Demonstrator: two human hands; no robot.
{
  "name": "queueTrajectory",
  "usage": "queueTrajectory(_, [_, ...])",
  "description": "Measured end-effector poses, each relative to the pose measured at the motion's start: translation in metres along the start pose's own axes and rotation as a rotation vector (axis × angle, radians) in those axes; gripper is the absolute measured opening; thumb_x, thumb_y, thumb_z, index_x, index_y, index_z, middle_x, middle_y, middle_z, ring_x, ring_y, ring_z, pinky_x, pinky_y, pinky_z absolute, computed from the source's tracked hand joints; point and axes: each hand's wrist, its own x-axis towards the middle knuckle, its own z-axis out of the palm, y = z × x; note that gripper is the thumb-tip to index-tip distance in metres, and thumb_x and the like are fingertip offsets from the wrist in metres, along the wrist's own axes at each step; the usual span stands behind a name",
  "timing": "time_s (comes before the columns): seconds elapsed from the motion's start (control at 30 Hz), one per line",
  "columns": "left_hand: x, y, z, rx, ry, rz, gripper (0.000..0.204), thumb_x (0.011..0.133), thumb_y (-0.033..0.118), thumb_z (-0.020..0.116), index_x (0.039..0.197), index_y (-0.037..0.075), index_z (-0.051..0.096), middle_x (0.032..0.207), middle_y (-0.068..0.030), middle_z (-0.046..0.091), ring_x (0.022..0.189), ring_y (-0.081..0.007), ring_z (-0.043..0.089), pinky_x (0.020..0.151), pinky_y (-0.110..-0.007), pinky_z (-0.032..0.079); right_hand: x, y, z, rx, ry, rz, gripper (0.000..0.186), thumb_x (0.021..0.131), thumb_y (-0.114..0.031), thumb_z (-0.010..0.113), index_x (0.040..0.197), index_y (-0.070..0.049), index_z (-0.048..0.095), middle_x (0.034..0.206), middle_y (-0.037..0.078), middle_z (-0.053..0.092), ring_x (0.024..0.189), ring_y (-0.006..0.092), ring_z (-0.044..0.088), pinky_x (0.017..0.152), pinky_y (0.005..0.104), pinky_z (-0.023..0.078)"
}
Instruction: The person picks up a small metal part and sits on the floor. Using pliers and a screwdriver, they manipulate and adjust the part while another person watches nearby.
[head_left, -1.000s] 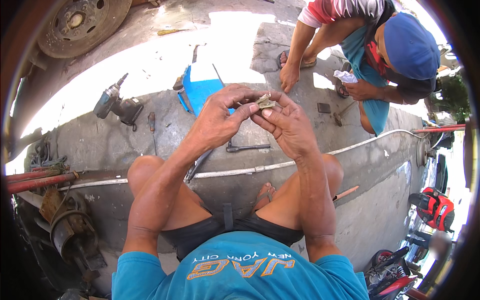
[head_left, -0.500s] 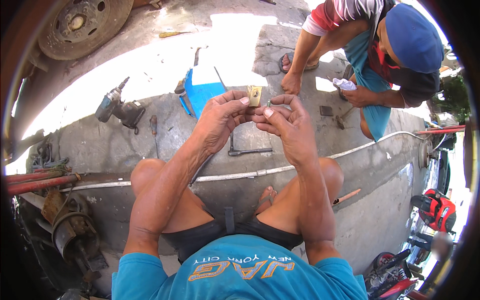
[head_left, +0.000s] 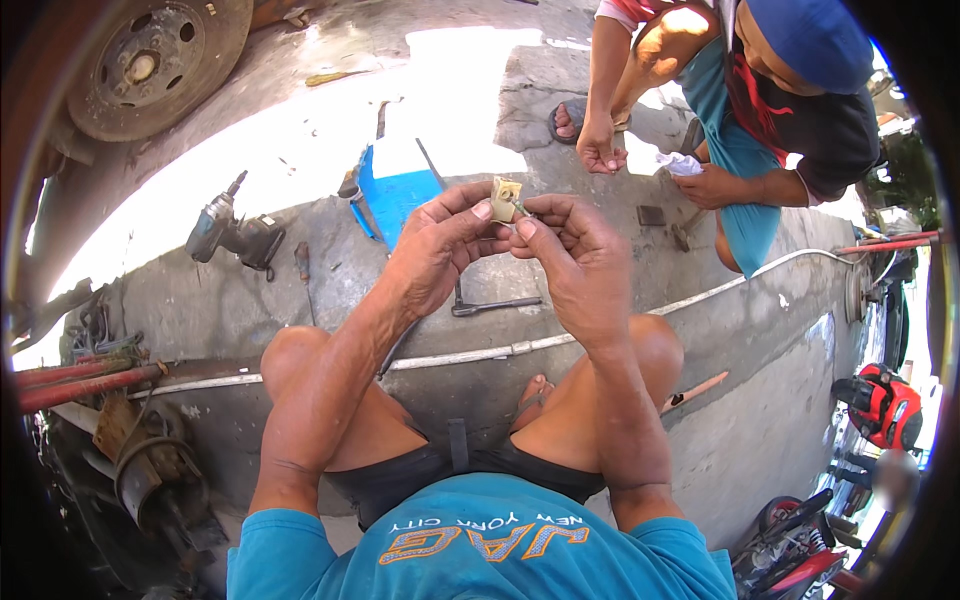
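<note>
The left hand pinched a pale plate above the floor; the right hand, close beside, pinched a slim pin at its lower-right corner. Seating could not be confirmed.

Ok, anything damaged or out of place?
Nothing clearly stands out: the cordless driver and screwdriver lie loose on the concrete; the pale piece in the left hand is too small to judge for damage.

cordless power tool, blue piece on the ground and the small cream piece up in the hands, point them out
cordless power tool (head_left: 236,236): head view, on its handle
blue piece (head_left: 398,202): head view, on its flat surface
small cream piece (head_left: 500,200): head view, on its face
</note>
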Motion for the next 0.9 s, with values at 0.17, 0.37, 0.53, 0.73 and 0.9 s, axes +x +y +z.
queueTrajectory(0.17, [0.005, -0.012, 0.004, 0.225, -0.066, 0.056, 0.041, 0.098, 0.017, 0.066, 0.132, -0.004, 0.059, 0.115, -0.0107, 0.069, 0.101, -0.0182, 0.067, 0.094, -0.038, 0.055, 0.002, 0.005, -0.006, -0.107, 0.069, 0.007, 0.016, 0.097, -0.006, 0.065, 0.107, 0.006, 0.068, 0.09, 0.011, 0.074, 0.08, 0.0119, 0.071, 0.072, 0.0264, 0.058])
queueTrajectory(0.37, [0.001, -0.011, 0.007, 0.709, 0.011, 0.094, 0.038, 0.1, 0.021, 0.064, 0.129, -0.003, 0.064, 0.107, -0.0097, 0.073, 0.095, -0.0146, 0.066, 0.087, -0.033, 0.054, 0.003, 0.008, -0.019, -0.436, -0.019, -0.041, 0.02, 0.097, -0.013, 0.067, 0.11, 0.002, 0.069, 0.084, 0.011, 0.073, 0.075, 0.0113, 0.07, 0.066, 0.0256, 0.057])
queueTrajectory(0.53, [0.0, -0.015, 0.01, 0.826, 0.051, 0.166, 0.035, 0.101, 0.021, 0.062, 0.126, -0.003, 0.068, 0.102, -0.0102, 0.073, 0.089, -0.013, 0.064, 0.08, -0.029, 0.053, 0.002, 0.004, -0.012, -0.283, 0.016, 0.022, 0.012, 0.093, -0.007, 0.068, 0.095, 0.004, 0.064, 0.078, 0.017, 0.072, 0.068, 0.0182, 0.071, 0.062, 0.0325, 0.054])
queueTrajectory(0.73, [-0.001, -0.018, 0.007, 0.813, 0.119, 0.22, 0.034, 0.098, 0.021, 0.069, 0.122, -0.003, 0.071, 0.096, -0.0068, 0.073, 0.079, -0.0094, 0.061, 0.071, -0.025, 0.051, 0.001, 0.009, -0.012, -0.364, 0.044, -0.112, 0.013, 0.092, -0.007, 0.07, 0.093, 0.003, 0.062, 0.081, 0.02, 0.071, 0.072, 0.0273, 0.073, 0.063, 0.0359, 0.054])
queueTrajectory(0.9, [0.0, -0.019, 0.008, 0.756, 0.145, 0.191, 0.033, 0.096, 0.022, 0.07, 0.119, -0.003, 0.072, 0.091, -0.0052, 0.072, 0.074, -0.008, 0.057, 0.066, -0.024, 0.048, 0.002, 0.018, -0.012, -0.478, 0.068, -0.28, 0.01, 0.092, -0.007, 0.071, 0.098, 0.0, 0.068, 0.078, 0.01, 0.07, 0.068, 0.0129, 0.067, 0.06, 0.0277, 0.052])
